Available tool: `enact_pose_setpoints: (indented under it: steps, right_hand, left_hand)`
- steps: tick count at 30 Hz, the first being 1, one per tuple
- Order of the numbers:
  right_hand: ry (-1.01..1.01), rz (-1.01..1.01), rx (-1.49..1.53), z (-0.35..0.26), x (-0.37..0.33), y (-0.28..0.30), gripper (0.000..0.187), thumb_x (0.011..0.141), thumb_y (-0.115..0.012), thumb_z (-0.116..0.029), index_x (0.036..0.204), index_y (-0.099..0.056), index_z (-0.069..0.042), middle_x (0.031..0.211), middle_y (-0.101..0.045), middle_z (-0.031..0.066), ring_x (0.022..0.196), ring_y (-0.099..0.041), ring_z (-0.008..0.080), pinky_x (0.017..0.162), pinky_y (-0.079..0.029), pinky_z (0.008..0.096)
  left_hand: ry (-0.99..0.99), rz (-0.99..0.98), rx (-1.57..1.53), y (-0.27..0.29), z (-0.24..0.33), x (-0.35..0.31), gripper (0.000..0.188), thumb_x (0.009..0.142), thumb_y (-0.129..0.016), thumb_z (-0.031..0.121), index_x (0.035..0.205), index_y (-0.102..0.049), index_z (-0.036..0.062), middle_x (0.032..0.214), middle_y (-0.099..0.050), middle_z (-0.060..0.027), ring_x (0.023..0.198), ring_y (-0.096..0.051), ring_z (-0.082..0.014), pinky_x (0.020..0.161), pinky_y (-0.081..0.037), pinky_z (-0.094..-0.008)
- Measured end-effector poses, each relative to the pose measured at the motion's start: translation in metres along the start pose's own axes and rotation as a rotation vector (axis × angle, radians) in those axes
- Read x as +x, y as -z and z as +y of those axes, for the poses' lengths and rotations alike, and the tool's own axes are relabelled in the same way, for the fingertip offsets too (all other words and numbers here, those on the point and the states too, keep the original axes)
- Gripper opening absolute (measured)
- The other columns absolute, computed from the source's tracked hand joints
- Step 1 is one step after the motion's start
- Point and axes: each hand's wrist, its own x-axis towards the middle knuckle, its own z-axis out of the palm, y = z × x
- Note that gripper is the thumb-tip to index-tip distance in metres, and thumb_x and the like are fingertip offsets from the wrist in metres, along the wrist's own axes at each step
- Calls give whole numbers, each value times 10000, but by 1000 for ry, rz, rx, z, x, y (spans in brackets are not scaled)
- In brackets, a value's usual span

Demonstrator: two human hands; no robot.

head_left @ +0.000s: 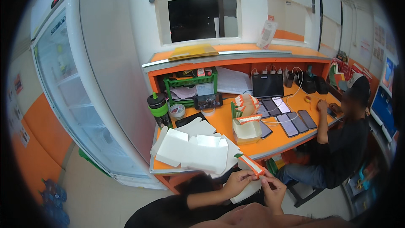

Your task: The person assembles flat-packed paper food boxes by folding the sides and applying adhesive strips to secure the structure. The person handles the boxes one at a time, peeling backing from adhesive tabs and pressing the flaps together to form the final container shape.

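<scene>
Both hands meet at an orange, white and green folded paper strip (252, 164), held up slantwise just off the front edge of the orange desk. My left hand (239, 183) pinches its lower end from the left. The fingers of my right hand (273, 189) are closed on the same end from the right. Under the hands, near my lap, lies a white card piece (247, 193), partly hidden. A pale open carton (247, 132) on the desk holds similar strips, with a bundle of orange-and-white strips (246, 104) behind it.
White unfolded cartons (198, 150) overlap the desk's left front. Several phones (287, 125) lie to the right, with cables. A propped phone (208, 101), tape roll (177, 111), bottle (159, 109) and green basket (190, 85) stand behind. A seated person (346, 143) works at right; a fridge (76, 93) is left.
</scene>
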Motion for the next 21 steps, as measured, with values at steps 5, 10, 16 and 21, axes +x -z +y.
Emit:
enact_pose_setpoints:
  steps: [5, 10, 16, 21]
  right_hand:
    - [-1, 34, -55, -4, 1, -4, 187, 907, -699, 1, 1074, -732, 79, 1254, -666, 262, 1130, -658, 243, 972, -496, 331]
    - [4, 5, -224, -1, 1, -1, 185, 905, -707, -21, 1065, -738, 65, 1236, -680, 252, 1082, -673, 215, 929, -504, 301]
    - [-60, 37, -16, 3, -5, -5, 152, 937, -672, 3, 1076, -709, 53, 1291, -656, 224, 1076, -663, 174, 940, -499, 296]
    - [-103, 67, 54, 6, -5, -8, 115, 958, -649, 9, 1061, -674, 51, 1332, -624, 239, 1124, -637, 163, 933, -493, 281]
  left_hand:
    - [-31, -17, -185, -3, -11, 4, 229, 989, -663, 145, 1155, -685, -11, 1061, -713, -36, 999, -639, -85, 899, -509, -243]
    - [-78, -13, -143, 1, -20, 5, 187, 971, -669, 69, 1132, -677, -26, 1048, -708, -42, 983, -641, -89, 886, -521, -248]
    - [-12, -39, -225, -2, -13, 1, 191, 978, -655, 54, 1152, -658, -26, 1066, -709, -59, 995, -659, -108, 901, -519, -252]
    - [-22, -57, -253, -4, -11, -2, 207, 985, -637, 42, 1180, -641, -28, 1109, -704, -88, 1033, -664, -135, 929, -528, -281]
